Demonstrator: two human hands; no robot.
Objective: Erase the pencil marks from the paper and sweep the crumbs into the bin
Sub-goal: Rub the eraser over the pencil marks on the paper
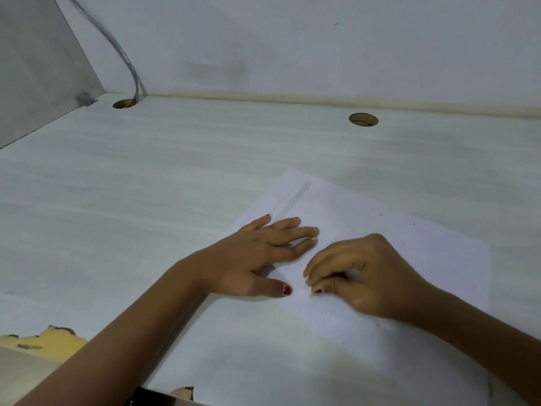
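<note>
Pinned paper (409, 244) on a white desk (175, 171)
Far back sit cable holes (363, 119) and a grey cable (128, 65). The paper lies near the front, faint pencil marks (295, 194) at its far corner; left hand (257, 256) flat, fingers spread; right hand (366, 276) curled to its thumb, contents hidden.
</note>
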